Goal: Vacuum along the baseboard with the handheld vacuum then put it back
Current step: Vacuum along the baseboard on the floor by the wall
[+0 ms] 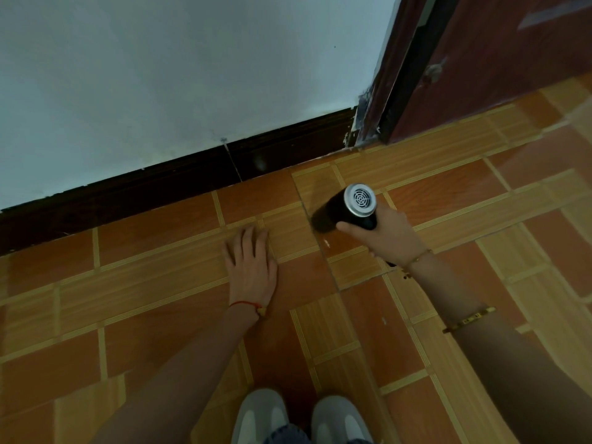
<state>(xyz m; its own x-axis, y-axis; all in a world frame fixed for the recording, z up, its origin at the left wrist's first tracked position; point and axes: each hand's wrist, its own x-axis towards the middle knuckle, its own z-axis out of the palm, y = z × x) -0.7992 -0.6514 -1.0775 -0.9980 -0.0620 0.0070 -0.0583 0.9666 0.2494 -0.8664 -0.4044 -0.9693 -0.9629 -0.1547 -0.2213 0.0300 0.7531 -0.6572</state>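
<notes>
Two grey-and-white shoes (301,418) stand at the bottom edge, toes toward the wall, on a floor (153,302) of orange and tan tiles with pale striped borders. Both forearms reach out over the tiles.

The left hand (251,267) lies flat on the floor, palm down, fingers (250,241) straight and close together, pointing at the baseboard; a red string (246,305) circles that wrist. The right hand (389,237) has its fingers wrapped round the black handheld vacuum (347,208), which hangs above the tiles, its silver vented end cap turned up toward the viewer and its dark body aimed down and left at the floor. It is near the baseboard but apart from it. Two gold bracelets (469,319) sit on the right wrist and forearm.

The dark brown baseboard (179,184) runs along the foot of a pale wall (192,75), ending at a chipped reddish door frame (378,100) and door (499,59) at upper right. Open floor stretches left and right of the hands.

The letters on the lower bracelet are too small to read.
</notes>
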